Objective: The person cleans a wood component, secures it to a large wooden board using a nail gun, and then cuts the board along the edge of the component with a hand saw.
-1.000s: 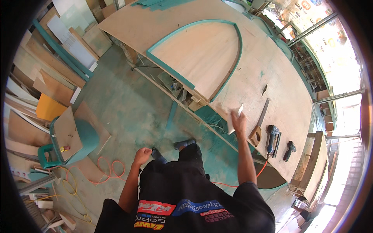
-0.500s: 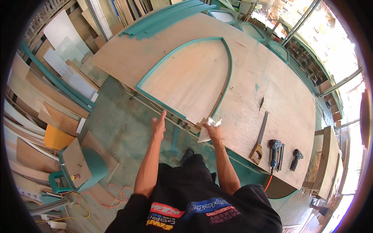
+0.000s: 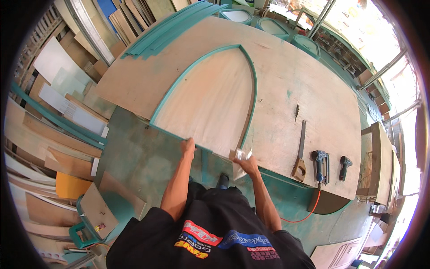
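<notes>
Left hand: the left hand [image 3: 188,147] is closed over the near edge of the pointed-arch plywood panel with a teal painted rim [image 3: 210,98], fingers curled on top, at the panel's straight bottom rail.
Right hand: the right hand [image 3: 245,162] is pinched around a folded piece of pale sandpaper [image 3: 238,160], which sticks out toward the person and touches the panel's near right corner.
Panel: lies flat on the large bare plywood worktop [image 3: 286,76], its point away from both hands, its base just under them.
Beyond right hand: a wooden-handled handsaw [image 3: 300,150] lies near, to the right; further right, a blue power tool [image 3: 320,161] with an orange cord [image 3: 309,210], then a small dark drill [image 3: 345,166].
Beyond left hand: teal strips [image 3: 170,31] stacked at the worktop's far left edge.
</notes>
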### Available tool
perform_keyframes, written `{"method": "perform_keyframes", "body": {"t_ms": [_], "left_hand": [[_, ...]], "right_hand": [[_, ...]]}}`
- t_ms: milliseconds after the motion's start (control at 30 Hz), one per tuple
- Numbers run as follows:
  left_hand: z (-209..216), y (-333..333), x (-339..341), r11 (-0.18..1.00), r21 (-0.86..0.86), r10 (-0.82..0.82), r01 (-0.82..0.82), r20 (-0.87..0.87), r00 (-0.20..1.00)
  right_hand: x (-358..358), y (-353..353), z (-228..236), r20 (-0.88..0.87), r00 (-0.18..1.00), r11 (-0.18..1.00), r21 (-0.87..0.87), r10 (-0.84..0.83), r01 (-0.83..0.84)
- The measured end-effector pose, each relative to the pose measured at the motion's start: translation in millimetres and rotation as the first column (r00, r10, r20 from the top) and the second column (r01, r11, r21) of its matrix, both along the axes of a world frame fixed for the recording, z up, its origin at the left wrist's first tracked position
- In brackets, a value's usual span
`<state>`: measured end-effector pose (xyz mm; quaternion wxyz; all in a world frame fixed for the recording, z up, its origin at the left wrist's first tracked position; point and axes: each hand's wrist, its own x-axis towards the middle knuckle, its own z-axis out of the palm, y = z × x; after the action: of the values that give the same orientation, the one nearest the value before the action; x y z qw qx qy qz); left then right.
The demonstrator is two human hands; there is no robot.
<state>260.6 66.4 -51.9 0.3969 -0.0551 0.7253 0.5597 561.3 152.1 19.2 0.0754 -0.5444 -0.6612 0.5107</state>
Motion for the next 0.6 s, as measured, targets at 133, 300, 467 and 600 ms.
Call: {"method": "perform_keyframes", "body": {"t_ms": [133, 300, 467, 600], "left_hand": [[5, -46, 22, 0.947, 0.310, -0.025, -0.088, 0.343, 0.939], [12, -53, 17, 0.886, 0.433, -0.136, -0.163, 0.580, 0.803], [5, -52, 7, 0.896, 0.412, -0.099, -0.164, 0.547, 0.831], [62, -43, 10, 0.870, 0.477, -0.172, -0.123, 0.530, 0.831]], "right_hand": [[36, -63, -3, -0.159, 0.927, 0.913, -0.291, -0.341, 0.286], [61, -135, 4, -0.275, 0.837, 0.860, -0.352, -0.473, 0.371], [25, -199, 28, -0.379, 0.884, 0.907, -0.407, -0.273, 0.105], [10, -231, 34, -0.369, 0.920, 0.966, -0.254, -0.132, 0.036]]}}
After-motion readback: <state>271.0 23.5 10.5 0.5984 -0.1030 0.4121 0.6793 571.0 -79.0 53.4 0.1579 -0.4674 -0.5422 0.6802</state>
